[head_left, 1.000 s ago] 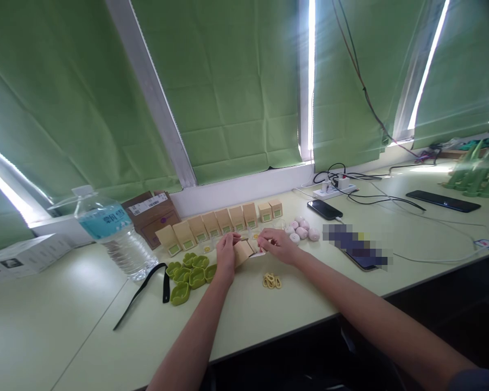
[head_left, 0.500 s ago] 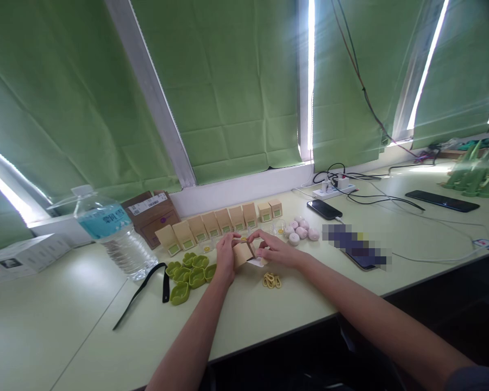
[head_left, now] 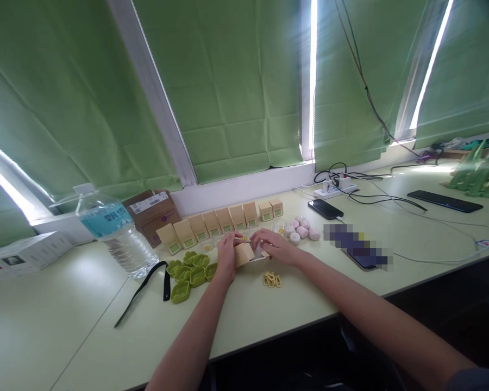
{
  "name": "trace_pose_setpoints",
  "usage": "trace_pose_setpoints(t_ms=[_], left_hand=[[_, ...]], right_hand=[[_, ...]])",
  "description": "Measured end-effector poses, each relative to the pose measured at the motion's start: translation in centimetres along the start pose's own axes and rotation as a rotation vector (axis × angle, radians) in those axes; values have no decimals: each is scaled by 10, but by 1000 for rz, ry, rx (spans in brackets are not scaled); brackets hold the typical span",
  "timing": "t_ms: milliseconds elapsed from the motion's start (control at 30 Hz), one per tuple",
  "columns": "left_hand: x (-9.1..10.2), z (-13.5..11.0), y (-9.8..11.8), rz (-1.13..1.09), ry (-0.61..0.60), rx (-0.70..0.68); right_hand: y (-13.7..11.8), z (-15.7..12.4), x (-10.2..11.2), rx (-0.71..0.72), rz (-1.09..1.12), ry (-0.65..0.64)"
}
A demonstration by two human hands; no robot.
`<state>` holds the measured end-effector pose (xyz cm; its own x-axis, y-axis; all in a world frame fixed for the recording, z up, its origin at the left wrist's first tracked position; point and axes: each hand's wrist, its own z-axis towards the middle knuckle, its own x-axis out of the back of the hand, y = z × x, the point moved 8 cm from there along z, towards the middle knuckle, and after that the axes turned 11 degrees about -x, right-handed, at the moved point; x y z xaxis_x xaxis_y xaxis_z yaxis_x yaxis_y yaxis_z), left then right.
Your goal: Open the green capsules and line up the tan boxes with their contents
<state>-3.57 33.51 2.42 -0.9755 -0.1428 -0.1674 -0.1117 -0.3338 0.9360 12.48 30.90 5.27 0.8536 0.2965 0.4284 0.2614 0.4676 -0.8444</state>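
Observation:
My left hand (head_left: 227,255) and my right hand (head_left: 274,245) are both closed on a small tan cardboard box (head_left: 244,254) held just above the pale green table (head_left: 85,331). The right hand's fingers sit at the box's open right end, by a white flap. Behind the hands stands a row of several matching tan boxes with green labels (head_left: 224,221). Left of my left hand lie several green moulded trays (head_left: 189,272). A small pile of yellow rings (head_left: 271,280) lies in front of my right hand. Several pale pink round pieces (head_left: 300,230) sit to the right.
A large water bottle (head_left: 112,231) lies at the left beside a brown carton (head_left: 154,213) and a black strap (head_left: 144,290). A white box (head_left: 20,259) is far left. Phones (head_left: 325,208), a power strip (head_left: 334,188) and cables lie at the right.
My right hand has moved in from the box's right side onto its open end; both hands now press closer on the box. The view has shifted slightly.

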Motion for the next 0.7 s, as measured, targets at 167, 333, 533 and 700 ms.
trace_pose_setpoints(t_ms=[167,333,533,700], left_hand=[[2,2,-1,17,12,-16],[2,3,-1,41,2,-39],[3,4,0,56,1,-57],[1,5,-2,65,-31,-64]], right_hand=[[-5,-1,2,80,-74,23],[-7,-4,2,83,-31,14],[-6,-4,3,88,32,24],[-2,-3,-3,71,51,-12]])
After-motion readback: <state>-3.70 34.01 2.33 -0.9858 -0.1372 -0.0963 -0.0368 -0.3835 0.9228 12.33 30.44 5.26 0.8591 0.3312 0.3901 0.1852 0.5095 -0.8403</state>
